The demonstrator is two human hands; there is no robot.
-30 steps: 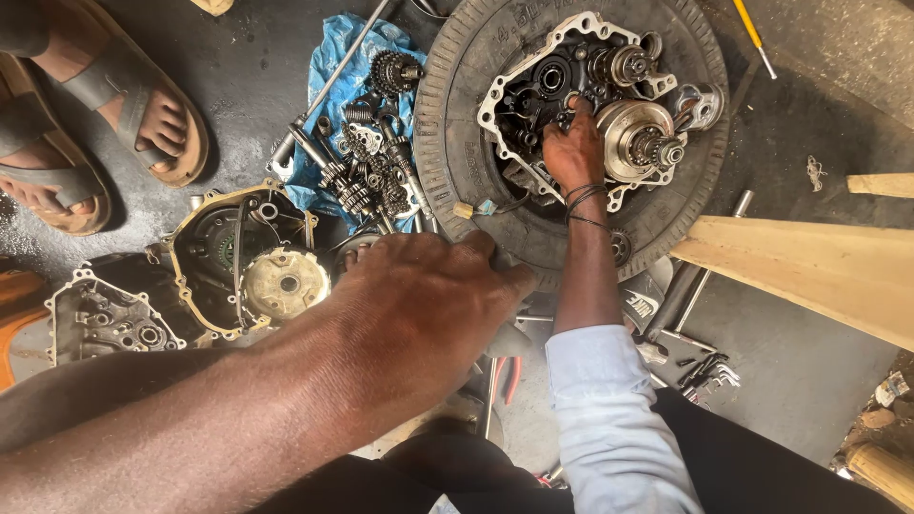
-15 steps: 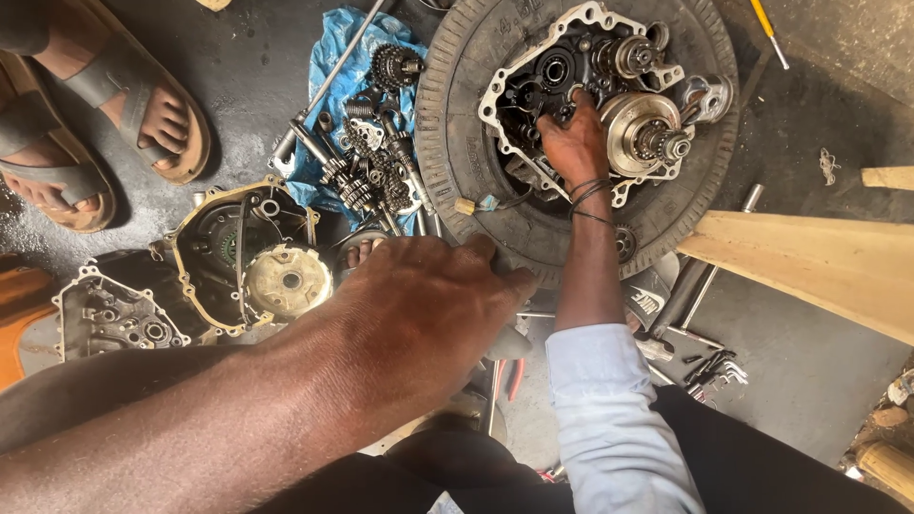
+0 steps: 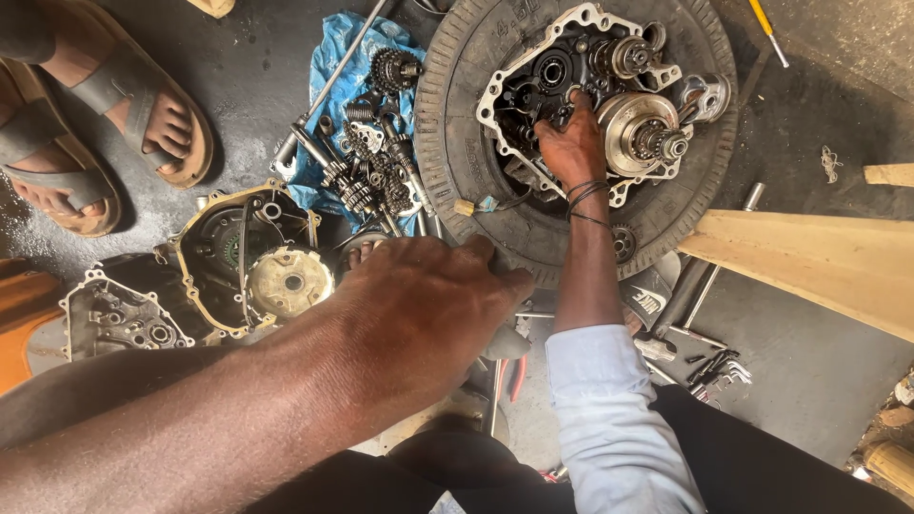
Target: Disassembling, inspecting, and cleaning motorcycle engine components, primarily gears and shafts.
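My right hand [image 3: 574,143] is down inside the engine case [image 3: 581,95], which lies open-side up in the well of the tyre [image 3: 457,143]. The fingers are curled and pressed together against something in the dark middle of the case, just left of the big clutch drum [image 3: 636,128]; I cannot tell from here whether they pinch a part or only feel for it. My left hand [image 3: 428,305] lies near the tyre's lower-left edge, palm down, fingers loosely together and bent, the tips close to the tread; whether it presses on the rubber or on something under it I cannot see.

To do this well, I judge that I should keep the case level in the tyre, so nothing rolls off its seat while my fingers work. The left hand ought to bear on the tyre's rim to stop the whole lot from shifting. My wrist should stay clear of the clutch drum and of the small gear stack [image 3: 628,55] above it, since a knock could tilt a shaft. I should work by touch and slowly, because my own hand hides the spot.

The gear shafts [image 3: 367,176] lie on a blue sheet [image 3: 333,67] left of the tyre, within easy reach. Two side covers [image 3: 248,257] sit further left and lower. Someone's sandalled feet [image 3: 143,114] stand beyond those, well apart from the tyre.
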